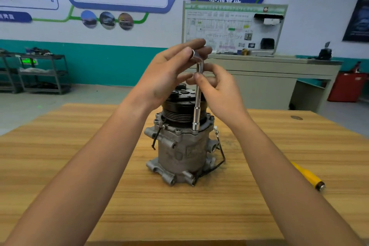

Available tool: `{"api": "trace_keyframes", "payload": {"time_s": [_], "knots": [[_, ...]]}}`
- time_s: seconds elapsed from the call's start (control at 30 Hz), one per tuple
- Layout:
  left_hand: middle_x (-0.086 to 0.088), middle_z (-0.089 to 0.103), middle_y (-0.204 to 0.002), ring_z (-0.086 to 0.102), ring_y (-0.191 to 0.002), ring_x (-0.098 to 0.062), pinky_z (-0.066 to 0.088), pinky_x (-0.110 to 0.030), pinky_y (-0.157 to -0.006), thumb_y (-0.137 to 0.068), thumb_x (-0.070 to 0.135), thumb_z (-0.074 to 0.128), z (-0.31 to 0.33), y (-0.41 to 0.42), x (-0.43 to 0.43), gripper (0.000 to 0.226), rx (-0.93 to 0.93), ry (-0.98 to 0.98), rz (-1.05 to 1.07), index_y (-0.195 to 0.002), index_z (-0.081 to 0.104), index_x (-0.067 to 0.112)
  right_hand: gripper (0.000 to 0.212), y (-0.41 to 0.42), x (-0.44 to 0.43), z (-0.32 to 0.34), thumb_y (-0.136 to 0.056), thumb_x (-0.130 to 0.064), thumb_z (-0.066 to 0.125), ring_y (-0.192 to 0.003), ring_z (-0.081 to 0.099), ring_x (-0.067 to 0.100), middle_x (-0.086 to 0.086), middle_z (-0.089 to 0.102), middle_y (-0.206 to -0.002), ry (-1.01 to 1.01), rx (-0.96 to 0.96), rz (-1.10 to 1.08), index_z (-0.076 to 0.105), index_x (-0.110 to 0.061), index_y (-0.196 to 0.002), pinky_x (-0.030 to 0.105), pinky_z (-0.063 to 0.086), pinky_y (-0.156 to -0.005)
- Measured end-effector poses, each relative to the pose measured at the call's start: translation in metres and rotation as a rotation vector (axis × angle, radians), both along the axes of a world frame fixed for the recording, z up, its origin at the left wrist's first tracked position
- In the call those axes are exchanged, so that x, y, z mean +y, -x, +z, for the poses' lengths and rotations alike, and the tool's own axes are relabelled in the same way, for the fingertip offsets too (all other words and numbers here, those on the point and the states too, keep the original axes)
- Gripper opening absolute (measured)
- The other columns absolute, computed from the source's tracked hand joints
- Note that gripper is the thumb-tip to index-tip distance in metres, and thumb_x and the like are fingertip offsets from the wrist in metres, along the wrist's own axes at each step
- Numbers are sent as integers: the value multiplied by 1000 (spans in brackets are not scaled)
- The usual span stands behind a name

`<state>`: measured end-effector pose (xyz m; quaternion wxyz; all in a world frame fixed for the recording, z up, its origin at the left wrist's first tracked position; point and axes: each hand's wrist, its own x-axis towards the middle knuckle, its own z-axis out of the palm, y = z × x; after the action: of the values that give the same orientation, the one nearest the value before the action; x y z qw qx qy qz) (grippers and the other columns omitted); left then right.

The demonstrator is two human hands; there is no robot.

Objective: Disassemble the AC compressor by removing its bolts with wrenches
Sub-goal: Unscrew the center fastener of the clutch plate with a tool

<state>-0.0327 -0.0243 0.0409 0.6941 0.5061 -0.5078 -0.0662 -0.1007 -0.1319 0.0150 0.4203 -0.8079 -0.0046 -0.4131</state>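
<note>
The left hand (165, 72) curls thumb and fingers round the short bent top of the silver L-shaped socket wrench (197, 102). Just under that grip, the right hand (219, 90) pinches the upright shaft between thumb and fingertips. Straight down from both grips, the socket end meets the upper flange of the grey cast-metal AC compressor (181, 150), which stands on the wooden table (79, 156). Well off to the right of the grips and lower lies a yellow-handled tool (307, 175).

Wood-grain table (79, 166), light brown. AC compressor (180, 152) stands upright on it near centre, pulley end up. Its black wire (217, 163) loops onto the tabletop just right of the base. Yellow-handled tool (307, 175) lies well right. Dark spot (296, 118) at far right.
</note>
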Motion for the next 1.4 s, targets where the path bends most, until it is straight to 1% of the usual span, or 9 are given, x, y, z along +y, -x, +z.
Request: {"api": "trace_keyframes", "payload": {"time_s": [0.07, 0.23, 0.47, 0.6, 0.8, 0.97, 1.03, 1.17, 1.4], "knots": [[16, 70, -90, 63, -96, 1, 50, -23, -87, -99, 10, 43, 4, 4, -4, 26, -176, -13, 168, -104, 62, 27, 8, -2, 8, -5, -94, -19, 51, -89, 64, 6, 3, 72, -92, -60, -85, -69, 55, -19, -100, 16, 45, -73], [14, 62, -74, 59, -65, 9, 49, -14, -72, -91, 10, 58, 19, 10, -21, 15, -529, -104, 446, -102, 69, 14, 15, -10, 22, -4, -87, -12, 55, -87, 60, 30, 14, 68, -91, 54, -66, -123, 58, -3, -98, 36, 46, -67], [0, 65, -63, 60, -52, -6, 47, -15, -54, -90, 2, 44, 33, 3, -31, 20, -78, -237, 348, -94, 61, 12, 23, -3, 9, -1, -85, -17, 59, -48, 47, 2, -11, 58, -48, 64, -10, -74, 55, -18, -63, 23, 35, -51], [5, 68, -62, 64, -63, -10, 50, -28, -71, -92, 12, 42, 28, -3, -17, 22, 165, -203, 328, -87, 63, 15, 6, -1, 4, -4, -87, -21, 61, -75, 65, 3, -4, 72, -77, -26, 36, -37, 65, -18, -82, 27, 52, -74], [16, 71, -98, 63, -93, 4, 48, -26, -89, -100, 21, 30, 14, 16, 2, 34, -126, -149, 271, -100, 63, 30, 22, -2, 13, -7, -94, -25, 51, -84, 63, 13, 2, 71, -92, 80, 18, -64, 68, -11, -96, 18, 44, -66], [13, 66, -96, 63, -81, 4, 44, -4, -73, -101, 15, 36, 24, 21, -13, 35, -285, -262, 269, -134, 46, 15, 32, -3, 15, -6, -91, -24, 55, -58, 48, 9, -9, 48, -59, 190, 73, -120, 40, -28, -63, 13, 33, -46], [5, 67, -90, 64, -75, -7, 49, -12, -73, -99, 20, 43, 29, 19, -22, 35, -253, -329, 282, -133, 48, 12, 28, -2, 13, -5, -89, -22, 56, -69, 60, 14, -1, 61, -65, 145, 101, -90, 44, -26, -64, 23, 43, -55], [5, 71, -82, 68, -73, -10, 48, -31, -79, -95, 19, 47, 40, 11, -30, 17, -199, -449, 367, -104, 61, 16, 20, -2, 7, 0, -90, -26, 55, -54, 54, -7, -6, 65, -69, 125, 188, -62, 54, -25, -69, 5, 36, -47], [-6, 73, -81, 70, -59, -17, 55, -23, -52, -94, 10, 44, 44, 13, -36, 17, 124, -387, 249, -103, 57, 6, 18, 0, 3, 2, -89, -30, 57, -94, 57, 22, 0, 68, -99, 211, 179, -116, 70, -17, -89, 38, 44, -80]]}}
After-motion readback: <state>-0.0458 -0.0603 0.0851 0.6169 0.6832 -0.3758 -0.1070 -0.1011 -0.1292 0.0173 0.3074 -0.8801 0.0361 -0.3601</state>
